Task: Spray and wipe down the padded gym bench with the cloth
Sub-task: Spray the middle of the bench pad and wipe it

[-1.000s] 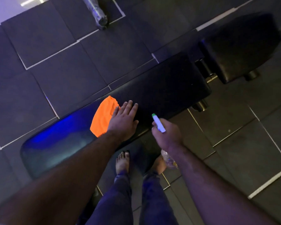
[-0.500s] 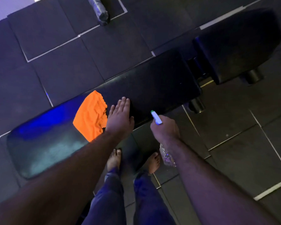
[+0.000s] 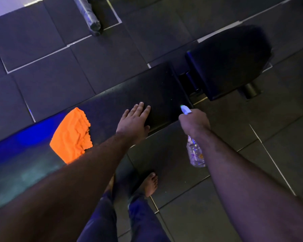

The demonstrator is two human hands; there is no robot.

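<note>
On the padded tabletop (image 3: 156, 91), your left hand (image 3: 133, 123) has let go of the orange cloth (image 3: 71, 135) and lies flat beside it, grip open; right hand (image 3: 193, 123) grips the spray bottle (image 3: 195, 152), so spraying likely comes next.

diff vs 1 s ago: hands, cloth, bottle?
The left hand has let go of the orange cloth and slid right along the bench pad; it now rests flat, clear of the cloth. The right hand has come forward to the pad's near edge. Unchanged: it grips the spray bottle, and the cloth lies on the pad.
</note>
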